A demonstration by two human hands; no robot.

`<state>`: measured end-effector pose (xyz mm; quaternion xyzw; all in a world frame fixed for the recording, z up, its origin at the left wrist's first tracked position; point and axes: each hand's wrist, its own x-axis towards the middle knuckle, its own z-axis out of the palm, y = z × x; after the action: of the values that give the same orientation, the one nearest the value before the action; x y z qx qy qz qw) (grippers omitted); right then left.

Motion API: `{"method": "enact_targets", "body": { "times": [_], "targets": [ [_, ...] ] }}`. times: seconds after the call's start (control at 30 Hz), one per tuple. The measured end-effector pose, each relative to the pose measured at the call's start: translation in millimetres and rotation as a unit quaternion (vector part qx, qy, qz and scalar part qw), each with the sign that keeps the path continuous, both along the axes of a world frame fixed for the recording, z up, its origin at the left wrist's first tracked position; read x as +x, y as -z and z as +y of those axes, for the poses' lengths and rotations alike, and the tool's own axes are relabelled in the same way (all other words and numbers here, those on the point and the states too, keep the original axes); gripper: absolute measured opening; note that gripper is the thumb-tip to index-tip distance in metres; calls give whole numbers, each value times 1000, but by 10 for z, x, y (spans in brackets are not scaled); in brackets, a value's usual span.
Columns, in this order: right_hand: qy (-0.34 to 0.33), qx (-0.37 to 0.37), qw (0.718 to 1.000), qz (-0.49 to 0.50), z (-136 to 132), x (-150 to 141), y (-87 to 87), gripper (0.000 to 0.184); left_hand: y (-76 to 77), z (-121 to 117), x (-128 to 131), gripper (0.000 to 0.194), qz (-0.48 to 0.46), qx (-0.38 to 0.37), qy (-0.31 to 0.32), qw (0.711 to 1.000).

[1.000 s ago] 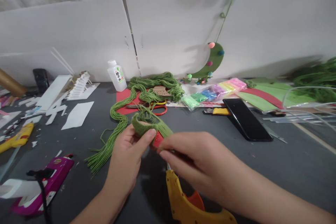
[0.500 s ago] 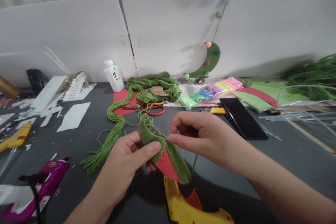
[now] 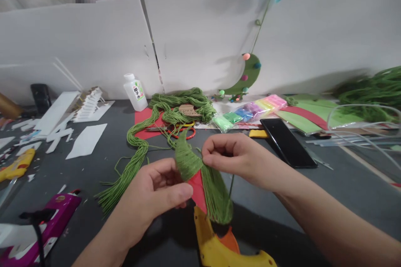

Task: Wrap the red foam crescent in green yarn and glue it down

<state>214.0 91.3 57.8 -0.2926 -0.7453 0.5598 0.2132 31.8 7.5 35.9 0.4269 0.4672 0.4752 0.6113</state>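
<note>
My left hand is closed on a curved red card piece wrapped in green yarn, thumb pressed on its lower part. My right hand pinches the green yarn at the top right of that piece; a thin strand hangs down from it. A yellow glue gun lies on the dark table directly below the wrapped piece. A skein of green yarn lies behind, its tail trailing toward the left front.
Red-handled scissors, a white bottle, a pack of coloured clay and a black phone lie behind my hands. A pink glue gun and another yellow one lie left. White foam boards stand at the back.
The wrapped piece has turned from lying low to standing more upright and risen. My right hand moved up from the lower side to its top right, pinching yarn.
</note>
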Motion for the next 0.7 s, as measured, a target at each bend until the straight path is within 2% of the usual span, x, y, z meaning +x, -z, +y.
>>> {"method": "enact_targets", "body": {
  "times": [0.07,0.17,0.33,0.47,0.7],
  "targets": [
    [27,36,999,4,-5,4,-16,15,-10,-6,2,11,26,-2,-25,999],
    [59,85,995,6,-23,-5,-30,13,-11,-18,22,11,41,-16,-77,996],
    [96,137,986,18,-56,-74,17,13,-7,-16,65,11,-22,-63,-103,992],
    [117,139,983,17,-59,-132,99,13,12,18,78,10,-61,-41,-146,987],
    [137,92,986,18,-57,-184,190,13,63,56,116,11,-6,34,-225,974]
  ]
}}
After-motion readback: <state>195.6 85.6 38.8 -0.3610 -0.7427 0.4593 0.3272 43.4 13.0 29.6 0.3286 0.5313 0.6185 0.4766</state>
